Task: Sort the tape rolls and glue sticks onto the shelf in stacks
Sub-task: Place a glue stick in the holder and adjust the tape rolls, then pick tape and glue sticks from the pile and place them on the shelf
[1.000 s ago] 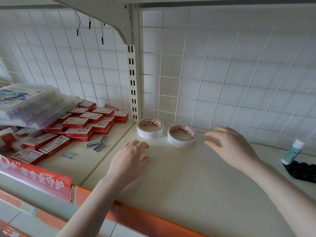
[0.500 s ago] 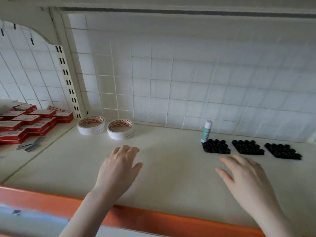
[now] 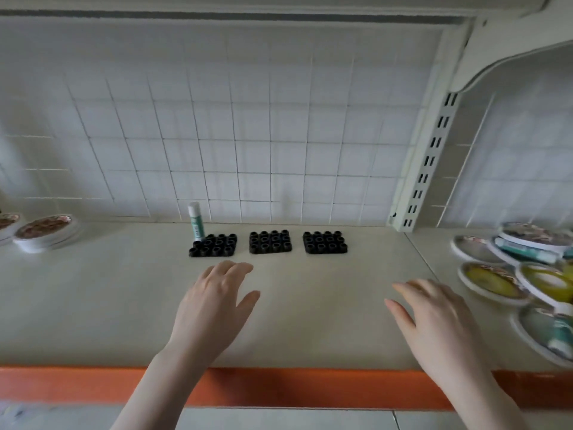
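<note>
Left hand (image 3: 214, 308) and right hand (image 3: 440, 321) hover palm-down over the shelf (image 3: 93, 305), fingers relaxed, grasping nothing. Beyond, one glue stick (image 3: 196, 220) stands upright in the leftmost black holder (image 3: 214, 245). Tape rolls (image 3: 46, 232) far left, cut off; blurred rolls (image 3: 493, 279) heaped right.

Blurred tape rolls (image 3: 496, 282) at right, leftmost tape roll (image 3: 7, 223) edge-cropped

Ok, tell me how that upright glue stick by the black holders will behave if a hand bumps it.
The glue stick stands tall and narrow at the back corner of the left black holder, so it probably tips easily. Being round, it would likely roll along the shelf once down. It looks small and plastic, so probably light.
</note>
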Demonstrator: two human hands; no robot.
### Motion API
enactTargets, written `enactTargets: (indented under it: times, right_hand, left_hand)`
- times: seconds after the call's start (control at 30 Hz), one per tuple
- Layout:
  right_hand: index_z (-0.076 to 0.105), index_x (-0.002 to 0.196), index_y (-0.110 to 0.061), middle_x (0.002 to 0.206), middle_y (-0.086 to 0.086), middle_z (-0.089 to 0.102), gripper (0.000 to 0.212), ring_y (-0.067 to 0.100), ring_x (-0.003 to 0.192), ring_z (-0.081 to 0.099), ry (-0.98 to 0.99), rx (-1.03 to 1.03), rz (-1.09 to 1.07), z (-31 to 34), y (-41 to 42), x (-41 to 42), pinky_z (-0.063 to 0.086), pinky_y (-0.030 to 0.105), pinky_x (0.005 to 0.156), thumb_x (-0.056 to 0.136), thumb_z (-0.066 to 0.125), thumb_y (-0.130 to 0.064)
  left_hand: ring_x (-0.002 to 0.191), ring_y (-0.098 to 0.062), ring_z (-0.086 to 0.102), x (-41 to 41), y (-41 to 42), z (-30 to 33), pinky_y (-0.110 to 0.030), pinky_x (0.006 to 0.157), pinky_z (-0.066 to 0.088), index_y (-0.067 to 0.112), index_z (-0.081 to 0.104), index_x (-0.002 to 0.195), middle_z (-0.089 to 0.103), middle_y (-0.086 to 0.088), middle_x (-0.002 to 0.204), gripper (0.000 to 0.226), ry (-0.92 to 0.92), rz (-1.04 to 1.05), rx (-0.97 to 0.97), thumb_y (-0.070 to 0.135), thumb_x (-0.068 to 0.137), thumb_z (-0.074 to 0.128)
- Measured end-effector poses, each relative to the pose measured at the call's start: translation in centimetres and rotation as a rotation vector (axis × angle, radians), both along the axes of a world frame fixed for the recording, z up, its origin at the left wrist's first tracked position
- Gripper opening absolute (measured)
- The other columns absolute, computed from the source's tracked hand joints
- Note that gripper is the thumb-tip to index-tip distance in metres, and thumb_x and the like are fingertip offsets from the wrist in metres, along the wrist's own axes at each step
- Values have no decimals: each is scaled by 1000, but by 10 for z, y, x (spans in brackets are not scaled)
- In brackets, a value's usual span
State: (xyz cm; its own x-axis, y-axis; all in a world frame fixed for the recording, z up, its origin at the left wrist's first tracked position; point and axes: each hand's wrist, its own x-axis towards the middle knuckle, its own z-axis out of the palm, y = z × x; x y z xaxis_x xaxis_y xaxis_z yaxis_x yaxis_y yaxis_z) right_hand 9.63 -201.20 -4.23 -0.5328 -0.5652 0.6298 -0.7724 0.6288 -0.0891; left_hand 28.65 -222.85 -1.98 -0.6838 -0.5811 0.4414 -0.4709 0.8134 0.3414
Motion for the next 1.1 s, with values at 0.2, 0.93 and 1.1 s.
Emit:
enactTargets:
  times: [0.2,0.93,1.1]
  right_hand:
    - [71,83,-6,76,9,64,18,33,70,62,16,-66,-82,1,30,-14,52,39,62,69,79,-14]
    - [72,88,-5,84,8,67,12,31,74,62,77,-127,-79,25,214,-149,54,41,63,80,68,-12]
    - [70,88,-5,83,8,66,13,30,71,61,57,-96,-20,32,241,-189,53,42,64,83,65,-15]
  left_hand:
    - [120,-13,46,-36,21,4,-30,87,41,26,50,128,51,9,129,42,-19,-101,-9,39,89,56]
    - [114,-18,48,-200,187,15,-32,81,43,23,54,125,55,6,123,41,23,-181,37,36,87,60]
    - [116,-15,47,-232,227,14,-29,84,41,26,52,127,53,8,124,40,0,-160,53,38,88,57]
